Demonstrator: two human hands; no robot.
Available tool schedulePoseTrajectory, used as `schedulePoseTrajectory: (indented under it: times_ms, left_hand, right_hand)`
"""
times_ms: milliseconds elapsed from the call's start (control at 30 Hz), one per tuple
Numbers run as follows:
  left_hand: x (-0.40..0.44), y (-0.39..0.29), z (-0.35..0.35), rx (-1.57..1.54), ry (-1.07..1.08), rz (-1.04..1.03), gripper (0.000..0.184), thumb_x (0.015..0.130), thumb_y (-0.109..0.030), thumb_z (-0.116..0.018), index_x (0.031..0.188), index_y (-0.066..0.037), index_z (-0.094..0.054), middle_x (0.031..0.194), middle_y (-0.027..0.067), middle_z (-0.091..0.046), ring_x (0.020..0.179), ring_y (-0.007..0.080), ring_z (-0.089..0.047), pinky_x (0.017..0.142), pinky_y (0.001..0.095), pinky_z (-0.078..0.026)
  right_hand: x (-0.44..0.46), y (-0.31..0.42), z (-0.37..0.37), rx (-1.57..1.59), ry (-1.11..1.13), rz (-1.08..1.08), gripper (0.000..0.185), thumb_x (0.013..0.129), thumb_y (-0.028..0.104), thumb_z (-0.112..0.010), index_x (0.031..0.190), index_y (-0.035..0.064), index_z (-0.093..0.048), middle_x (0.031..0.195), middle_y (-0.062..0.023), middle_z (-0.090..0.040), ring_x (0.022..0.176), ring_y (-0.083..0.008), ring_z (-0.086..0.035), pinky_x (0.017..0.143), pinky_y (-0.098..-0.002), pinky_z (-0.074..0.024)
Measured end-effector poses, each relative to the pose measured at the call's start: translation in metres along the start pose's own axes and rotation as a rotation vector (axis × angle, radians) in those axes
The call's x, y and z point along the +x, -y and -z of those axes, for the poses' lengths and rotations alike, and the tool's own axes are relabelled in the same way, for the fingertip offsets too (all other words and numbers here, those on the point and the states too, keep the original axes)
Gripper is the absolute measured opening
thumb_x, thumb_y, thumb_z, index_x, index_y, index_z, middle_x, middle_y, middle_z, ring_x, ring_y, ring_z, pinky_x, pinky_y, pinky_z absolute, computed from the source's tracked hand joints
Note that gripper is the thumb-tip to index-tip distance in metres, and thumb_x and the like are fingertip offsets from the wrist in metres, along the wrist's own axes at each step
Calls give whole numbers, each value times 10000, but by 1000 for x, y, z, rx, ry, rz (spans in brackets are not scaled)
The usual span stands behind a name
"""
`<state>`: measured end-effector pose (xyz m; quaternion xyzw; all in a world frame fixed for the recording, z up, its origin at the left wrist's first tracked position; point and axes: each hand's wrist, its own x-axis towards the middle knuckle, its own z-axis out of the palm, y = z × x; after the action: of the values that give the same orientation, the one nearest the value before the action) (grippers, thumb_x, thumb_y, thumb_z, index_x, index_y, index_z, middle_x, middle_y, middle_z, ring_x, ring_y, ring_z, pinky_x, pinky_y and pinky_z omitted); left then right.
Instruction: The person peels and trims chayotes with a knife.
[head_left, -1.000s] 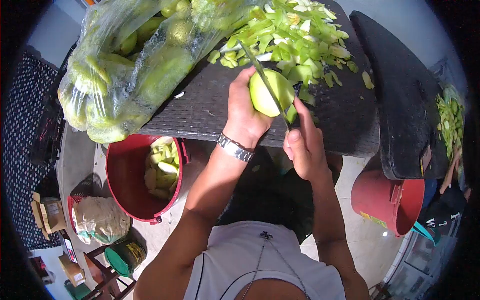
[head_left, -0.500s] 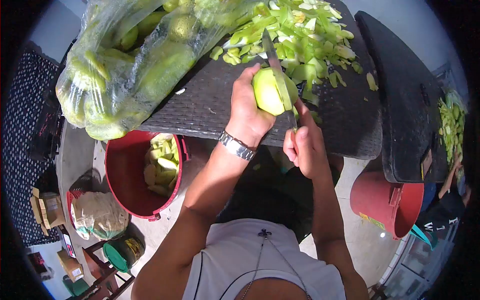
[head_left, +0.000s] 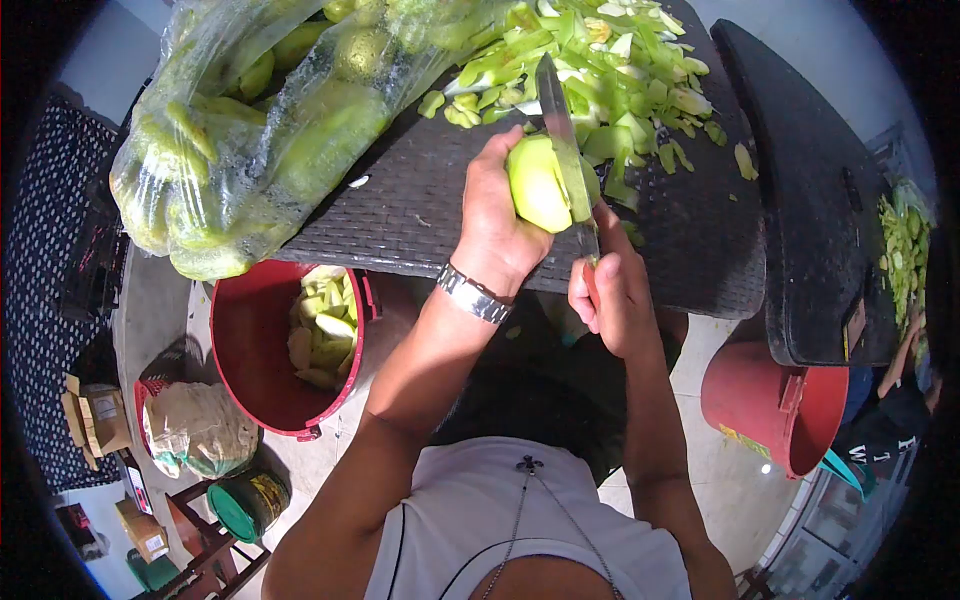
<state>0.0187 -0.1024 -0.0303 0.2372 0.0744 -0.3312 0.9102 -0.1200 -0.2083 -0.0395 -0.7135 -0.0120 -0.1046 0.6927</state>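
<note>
My left hand (head_left: 495, 205), with a metal watch on its wrist, is closed around a pale green fruit (head_left: 537, 185) that looks like an unripe mango. In my right hand (head_left: 622, 300) is a knife (head_left: 560, 120) with a reddish handle. Its blade points up and away, lying against the fruit's right side and partly covering it. Both hands are above the near edge of a dark woven-pattern table (head_left: 420, 225). Beyond them lies a heap of green peelings (head_left: 610, 90). At the upper left, a clear plastic bag (head_left: 260, 150) holds several green fruits.
Under the table's left side stands a red bucket (head_left: 245, 350) with pale cut pieces inside. Another red bucket (head_left: 745, 400) is at the right, below a second dark table (head_left: 810, 200). Another person's arm (head_left: 900, 355) shows at the far right. A green-lidded tub (head_left: 235, 510) sits lower left.
The knife blade has shifted slightly to the right and tilted a little across the fruit. The fruit has turned slightly in my left hand. Other things look the same.
</note>
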Motion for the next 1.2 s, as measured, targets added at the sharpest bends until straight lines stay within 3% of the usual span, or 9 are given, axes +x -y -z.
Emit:
schedulePoseTrajectory:
  times_ms: [333, 433, 533, 633, 833, 933, 1133, 1200]
  left_hand:
    - [1, 1, 1, 7, -4, -10, 430, 1088, -344, -316, 1164, -24, -591, 1010, 187, -701, 915, 365, -710, 806, 511, -605]
    - [1, 0, 2, -3, 0, 3, 433, 1087, -344, -316, 1161, -21, -594, 1010, 185, -701, 913, 363, -709, 803, 506, -603]
    - [3, 0, 4, -16, -2, 17, 442, 1086, -351, -318, 1161, -14, -593, 1009, 191, -700, 909, 367, -707, 809, 507, -600]
    - [1, 1, 1, 4, -22, 12, 454, 1084, -360, -319, 1164, -4, -590, 1007, 200, -698, 908, 374, -705, 818, 510, -597]
    - [1, 1, 2, 30, -14, -16, 479, 1087, -375, -301, 1177, 6, -577, 1014, 220, -696, 914, 392, -705, 823, 518, -596]
    - [-1, 1, 1, 52, -16, -25, 487, 1089, -381, -289, 1184, 7, -568, 1021, 231, -695, 919, 403, -706, 821, 523, -597]
    - [0, 2, 1, 44, -30, -23, 490, 1091, -385, -286, 1190, 7, -562, 1021, 240, -695, 923, 417, -705, 821, 536, -594]
    - [0, 3, 0, 49, -30, -41, 490, 1090, -390, -289, 1188, 3, -564, 1021, 240, -695, 921, 417, -705, 820, 539, -594]
  right_hand:
    - [-1, -5, 1, 37, 15, 3, 744, 1084, 477, -417, 1609, -15, -229, 584, 12, -490, 480, -80, -463, 473, -261, -362]
    - [2, 0, -6, -28, -13, 35, 952, 1039, 687, -333, 1594, -73, -187, 514, 30, -394, 422, -53, -347, 417, -231, -282]
    - [1, -1, -7, -39, -24, 35, 947, 1041, 683, -328, 1592, -75, -191, 512, 26, -400, 419, -56, -347, 417, -232, -283]
    - [0, -2, 0, 35, 15, 2, 747, 1081, 487, -424, 1611, -4, -236, 617, 15, -503, 500, -73, -471, 478, -252, -366]
    - [0, -2, -1, 21, 16, 7, 755, 1075, 491, -424, 1610, -6, -235, 624, 8, -509, 496, -77, -472, 473, -257, -362]
    - [2, -2, -7, -38, -16, 53, 934, 1048, 670, -326, 1585, -83, -197, 510, 24, -407, 415, -58, -347, 414, -232, -284]
    - [1, -1, -7, -30, -18, 31, 951, 1038, 687, -334, 1589, -76, -195, 510, 26, -407, 416, -56, -349, 412, -231, -285]
    - [0, -2, -2, 14, 6, 14, 822, 1062, 562, -387, 1601, -35, -218, 583, 13, -475, 463, -73, -427, 448, -248, -336]
